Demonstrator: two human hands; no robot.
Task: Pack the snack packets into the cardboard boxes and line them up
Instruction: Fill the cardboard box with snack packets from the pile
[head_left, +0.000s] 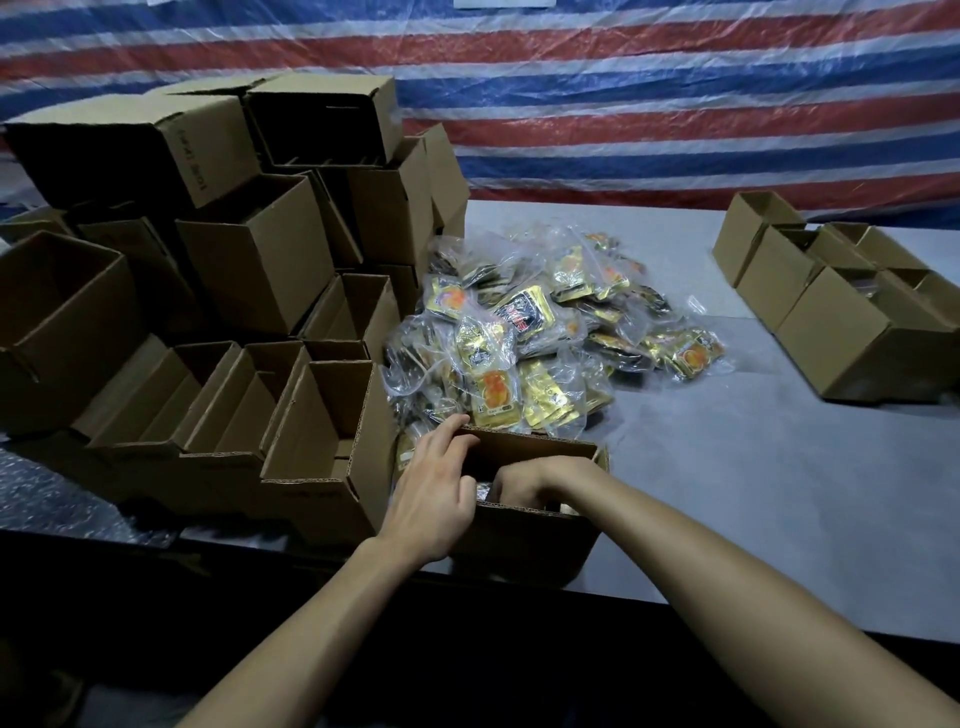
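Open box (524, 540) sits at the near edge of the grey table (727, 467), top flaps up, right in front of the person. L hand, i.e. left hand (431, 499), lies on the box's left rim. Its fingers (452, 436) are close together & nearly straight, laid over the far-left corner, tips touching the far wall, not wrapped round anything. R hand, i.e. right hand (519, 480), is dipped into the box from the right side, knuckles up, fingers curled downward w/ tips hidden below the rim; can't tell if it holds a packet. A bit of shiny wrapper (483, 491) shows inside the box between the 2 hands. Snack packets (535, 332) are heaped in a loose pile just behind the box at mid-table: clear bags w/ gold, orange & black wrappers, the nearest ones touching the box's far wall. Stack of empty boxes (234, 260) fills the left side, several tiers, some on their sides w/ openings facing the camera; its closest one is just beside the L hand. Row of boxes (831, 312) stands at far right, well apart from the pile, tops open, side by side; contents too dark to make out. Striped tarp (623, 104), red/blue/white, hangs behind the table.
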